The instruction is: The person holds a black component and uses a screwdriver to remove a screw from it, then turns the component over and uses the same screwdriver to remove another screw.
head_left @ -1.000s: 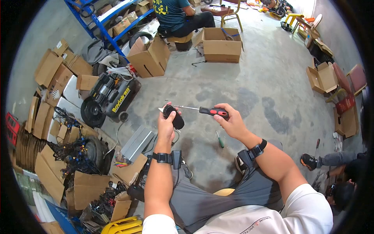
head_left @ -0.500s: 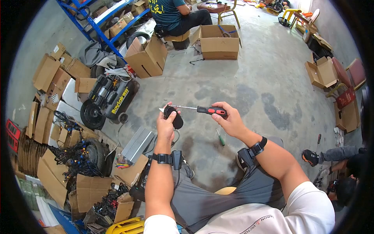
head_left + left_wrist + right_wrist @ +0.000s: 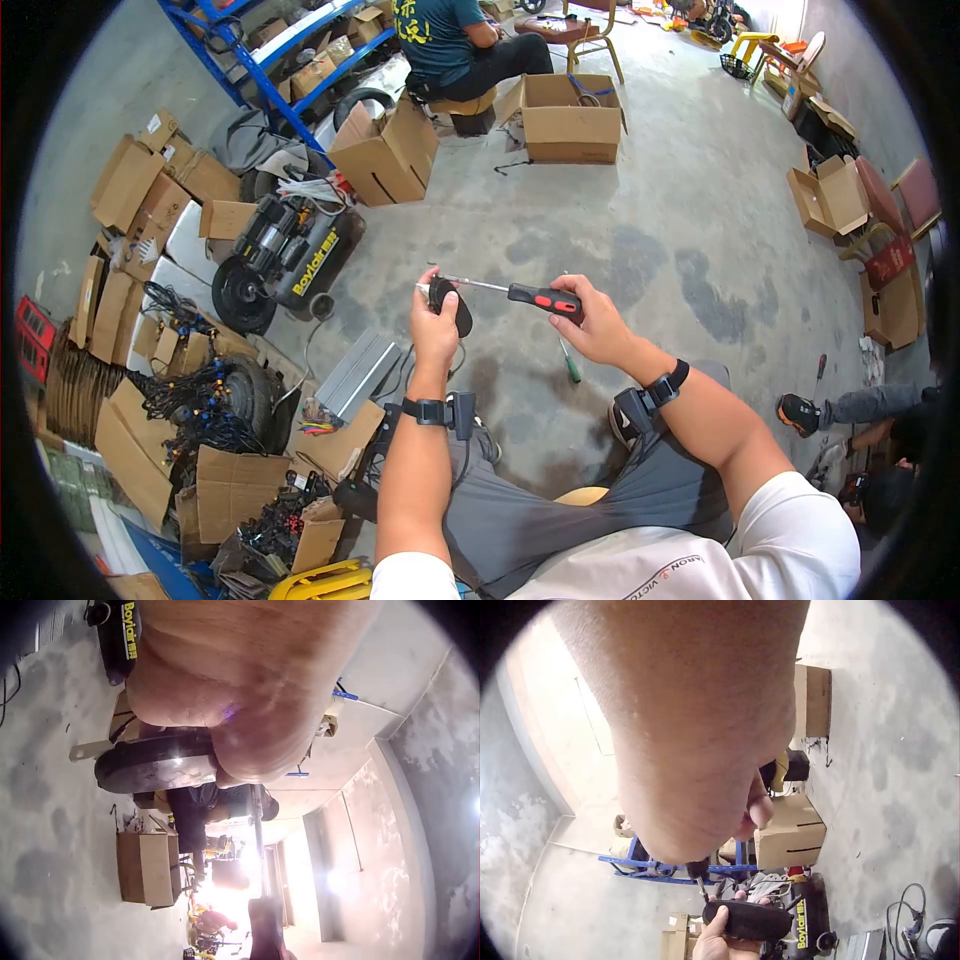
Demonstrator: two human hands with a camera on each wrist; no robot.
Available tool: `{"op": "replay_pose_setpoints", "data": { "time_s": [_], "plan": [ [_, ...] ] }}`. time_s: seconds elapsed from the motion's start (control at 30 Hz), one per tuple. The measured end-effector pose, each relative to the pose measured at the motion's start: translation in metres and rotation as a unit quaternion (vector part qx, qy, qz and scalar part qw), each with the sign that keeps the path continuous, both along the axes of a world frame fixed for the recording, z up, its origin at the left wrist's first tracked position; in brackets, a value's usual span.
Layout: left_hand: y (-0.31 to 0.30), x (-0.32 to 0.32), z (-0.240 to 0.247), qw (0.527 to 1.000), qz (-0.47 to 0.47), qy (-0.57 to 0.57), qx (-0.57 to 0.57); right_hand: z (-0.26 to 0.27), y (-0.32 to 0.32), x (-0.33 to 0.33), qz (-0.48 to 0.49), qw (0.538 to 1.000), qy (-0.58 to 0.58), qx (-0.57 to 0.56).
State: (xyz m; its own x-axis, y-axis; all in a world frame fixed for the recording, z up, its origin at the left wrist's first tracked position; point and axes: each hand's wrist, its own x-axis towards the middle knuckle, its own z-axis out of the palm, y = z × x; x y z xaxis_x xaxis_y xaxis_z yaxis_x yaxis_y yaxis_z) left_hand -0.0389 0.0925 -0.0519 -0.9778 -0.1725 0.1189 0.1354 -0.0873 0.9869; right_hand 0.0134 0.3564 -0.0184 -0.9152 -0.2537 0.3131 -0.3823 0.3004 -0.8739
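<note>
Left hand [image 3: 435, 325]: raised in front of the seated person's knees, fingers and thumb curled round a black oval part [image 3: 452, 305], which it holds up above the concrete floor [image 3: 650, 230]. Right hand [image 3: 600, 322]: fingers wrapped tight on the red-and-black handle of a screwdriver [image 3: 535, 295], held roughly level, with the metal shaft running leftward so that the tip meets the upper end of the black oval part. Whether the tip sits in a screw head cannot be told. Green-handled screwdriver [image 3: 568, 362]: lying on the floor just below the right hand, untouched. Air compressor [image 3: 300, 255], black with yellow lettering: on the floor to the left, well apart from both hands. Open cardboard boxes [image 3: 570, 120]: farther off, near a second person [image 3: 450, 40] seated beside a blue rack [image 3: 230, 63]. Flattened cardboard and tangled cables [image 3: 200, 400]: heaped along the left edge of the floor.
</note>
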Motion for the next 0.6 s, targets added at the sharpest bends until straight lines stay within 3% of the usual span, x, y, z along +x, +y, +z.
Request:
{"op": "replay_pose_setpoints", "data": {
  "time_s": [0.13, 0.27, 0.47, 0.53, 0.6],
  "plan": [
    [-0.004, -0.001, -0.003, 0.995, 0.017, 0.030, -0.097, -0.002, -0.001, -0.001, -0.008, 0.999, 0.031, -0.033],
    [-0.002, 0.005, 0.003, 0.994, 0.020, 0.008, -0.111, -0.001, 0.003, -0.005, -0.060, 0.993, 0.102, -0.004],
    [0.003, 0.008, 0.004, 0.983, 0.033, 0.038, -0.174, -0.015, 0.008, -0.005, -0.065, 0.996, -0.051, -0.016],
    [0.003, 0.008, 0.004, 0.983, 0.024, 0.031, -0.181, -0.018, 0.009, -0.005, -0.053, 0.985, -0.166, -0.006],
    [0.004, 0.011, 0.008, 0.983, 0.020, 0.012, -0.182, -0.026, 0.012, -0.007, -0.054, 0.984, -0.172, -0.008]
  ]
}}
